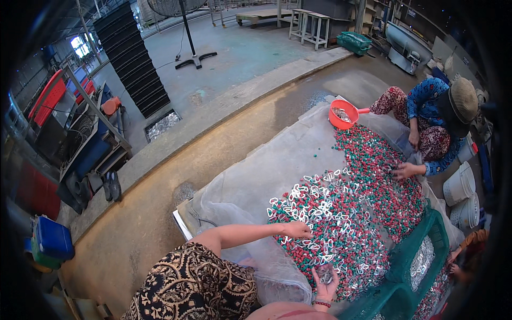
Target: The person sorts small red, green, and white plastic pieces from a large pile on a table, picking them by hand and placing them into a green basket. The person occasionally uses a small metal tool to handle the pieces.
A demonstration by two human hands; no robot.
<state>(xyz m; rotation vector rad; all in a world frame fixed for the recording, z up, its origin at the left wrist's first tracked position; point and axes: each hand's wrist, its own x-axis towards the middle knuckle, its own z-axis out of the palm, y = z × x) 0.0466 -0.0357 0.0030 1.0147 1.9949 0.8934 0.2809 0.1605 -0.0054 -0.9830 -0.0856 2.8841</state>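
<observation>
A wide pile of small red and green pieces (368, 213), mixed with white loops (314, 213), lies on a pale mesh sheet (277, 165). My left hand (298, 230) reaches out onto the pile's near-left edge. Its fingers are bent down among the white loops, and what they pinch is too small to tell. My right hand (324, 279) is palm up over the pile's near edge. It cups a small heap of grey metal pieces (325, 273). A beaded bracelet sits on that wrist.
Another person in a hat (463, 98) sits at the far right, both hands in the pile. An orange scoop (343, 115) lies at the sheet's far end. A green basket (432, 234) holding silvery pieces stands at the right, with white buckets (458, 186) behind it. A concrete kerb and a fan stand are to the left.
</observation>
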